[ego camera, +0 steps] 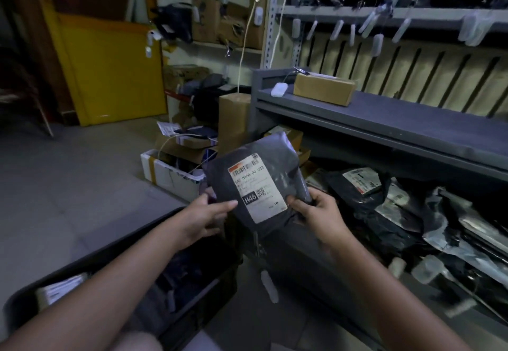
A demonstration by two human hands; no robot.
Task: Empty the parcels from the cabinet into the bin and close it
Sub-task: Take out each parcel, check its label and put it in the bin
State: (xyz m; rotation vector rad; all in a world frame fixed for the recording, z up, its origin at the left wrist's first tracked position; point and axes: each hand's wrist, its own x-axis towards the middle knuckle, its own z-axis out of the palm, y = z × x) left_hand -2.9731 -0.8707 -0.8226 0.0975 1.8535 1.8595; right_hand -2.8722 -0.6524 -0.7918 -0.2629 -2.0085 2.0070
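The person holds a dark grey plastic mailer parcel (pixel 270 158) up in front of the left end of the grey metal cabinet (pixel 384 119). It is clear of the cabinet's lower shelf, where a heap of dark bagged parcels (pixel 390 207) lies. The left hand (pixel 203 218) pinches the parcel's lower left edge, thumb laid across the front and fingers behind. The right hand (pixel 316 213) grips the lower right edge with curled fingers. A white shipping label (pixel 257 188) faces the camera, with "H46" in white on a black block beside a QR code and a barcode at the top. The smaller print is unclear. The parcel's long axis stands nearly upright, its upper end leaning slightly left. A black bin (pixel 110 243) sits left of the cabinet, under the left forearm.
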